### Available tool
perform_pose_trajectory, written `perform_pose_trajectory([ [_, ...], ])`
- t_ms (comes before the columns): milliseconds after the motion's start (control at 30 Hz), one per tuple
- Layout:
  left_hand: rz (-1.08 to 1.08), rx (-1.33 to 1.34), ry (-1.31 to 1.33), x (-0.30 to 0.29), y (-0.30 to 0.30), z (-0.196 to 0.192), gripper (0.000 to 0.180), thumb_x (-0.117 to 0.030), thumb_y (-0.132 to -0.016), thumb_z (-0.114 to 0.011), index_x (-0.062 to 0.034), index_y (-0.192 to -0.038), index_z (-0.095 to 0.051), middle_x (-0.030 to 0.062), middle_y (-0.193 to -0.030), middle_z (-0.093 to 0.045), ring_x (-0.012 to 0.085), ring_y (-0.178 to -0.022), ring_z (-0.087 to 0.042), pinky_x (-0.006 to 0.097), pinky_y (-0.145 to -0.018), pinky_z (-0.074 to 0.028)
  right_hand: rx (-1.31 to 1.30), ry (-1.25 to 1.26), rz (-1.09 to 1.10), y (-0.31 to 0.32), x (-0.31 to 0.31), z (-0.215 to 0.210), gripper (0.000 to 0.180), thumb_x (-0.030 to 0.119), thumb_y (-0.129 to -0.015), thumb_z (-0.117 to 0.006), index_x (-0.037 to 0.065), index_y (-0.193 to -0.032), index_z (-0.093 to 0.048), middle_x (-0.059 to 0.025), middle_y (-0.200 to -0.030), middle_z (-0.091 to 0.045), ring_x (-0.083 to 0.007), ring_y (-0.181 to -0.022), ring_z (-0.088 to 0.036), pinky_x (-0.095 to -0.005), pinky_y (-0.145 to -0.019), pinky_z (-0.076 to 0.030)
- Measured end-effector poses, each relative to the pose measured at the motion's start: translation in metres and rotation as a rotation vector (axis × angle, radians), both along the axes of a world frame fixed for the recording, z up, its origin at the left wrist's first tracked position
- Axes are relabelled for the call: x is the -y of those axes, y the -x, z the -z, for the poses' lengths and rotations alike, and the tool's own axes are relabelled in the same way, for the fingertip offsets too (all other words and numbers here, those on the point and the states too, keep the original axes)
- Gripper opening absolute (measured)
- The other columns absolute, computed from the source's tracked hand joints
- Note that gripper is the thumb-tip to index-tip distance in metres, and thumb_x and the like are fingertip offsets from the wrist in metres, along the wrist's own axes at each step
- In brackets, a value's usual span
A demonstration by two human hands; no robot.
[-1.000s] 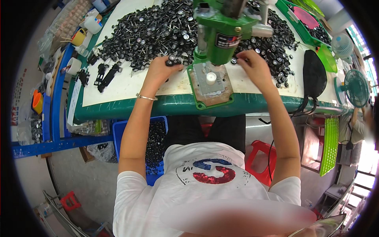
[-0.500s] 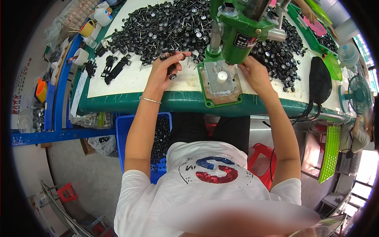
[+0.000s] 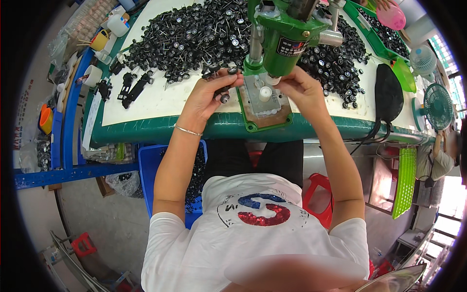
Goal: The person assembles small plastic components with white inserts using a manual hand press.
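Note:
My left hand is closed around several small black toy-car wheels on axles; one wheel pokes out below the fingers. Its fingertips come close to the left edge of the press base. Just under the head of the green bench press, the fingers of my right hand are pinched together, and what they hold, if anything, is hidden. A round white fixture stands upright on the press's metal plate, between my two hands.
A big heap of wheels on axles covers the back of the table, and loose wheels lie to the right. Black toy-car chassis sit at the left. A black pouch and green fan are at the right.
My right hand has come up and inward, its fingertips now right at the press head. My left hand has moved closer to the press plate, still holding the wheels. The view has shifted slightly.

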State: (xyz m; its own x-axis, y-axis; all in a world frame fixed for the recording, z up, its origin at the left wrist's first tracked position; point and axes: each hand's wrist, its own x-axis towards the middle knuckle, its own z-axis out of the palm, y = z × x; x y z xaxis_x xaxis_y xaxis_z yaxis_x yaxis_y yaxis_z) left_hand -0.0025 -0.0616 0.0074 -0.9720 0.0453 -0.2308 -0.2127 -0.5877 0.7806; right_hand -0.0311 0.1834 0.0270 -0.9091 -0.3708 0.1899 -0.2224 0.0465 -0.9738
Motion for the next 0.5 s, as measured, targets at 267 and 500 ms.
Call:
perform_pose_trajectory([
  [267,0.043,-0.044,0.232,-0.023,-0.015,-0.02,0.023,-0.009,-0.079,-0.074,-0.0003,-0.097,-0.063,0.0094,-0.085,-0.069,0.0078,-0.059,-0.056,0.02,-0.051,-0.038,-0.741,-0.374,0.002,-0.016,0.007,0.011,0.01,0.003,-0.081,-0.065,0.006,-0.09,-0.064,-0.008,-0.098,-0.063,-0.0268,-0.093,-0.058,-0.0355,-0.081,-0.046],
  [500,0.075,-0.063,0.28,-0.032,-0.019,-0.032,0.02,-0.011,-0.076,-0.076,0.0,-0.089,-0.066,0.0056,-0.074,-0.067,0.0046,-0.05,-0.042,0.02,-0.046,-0.029,-0.188,-0.154,0.055,-0.02,0.013,0.016,0.035,0.009,-0.08,-0.069,0.003,-0.112,-0.056,-0.0062,-0.097,-0.064,-0.019,-0.098,-0.058,-0.0336,-0.084,-0.045],
])
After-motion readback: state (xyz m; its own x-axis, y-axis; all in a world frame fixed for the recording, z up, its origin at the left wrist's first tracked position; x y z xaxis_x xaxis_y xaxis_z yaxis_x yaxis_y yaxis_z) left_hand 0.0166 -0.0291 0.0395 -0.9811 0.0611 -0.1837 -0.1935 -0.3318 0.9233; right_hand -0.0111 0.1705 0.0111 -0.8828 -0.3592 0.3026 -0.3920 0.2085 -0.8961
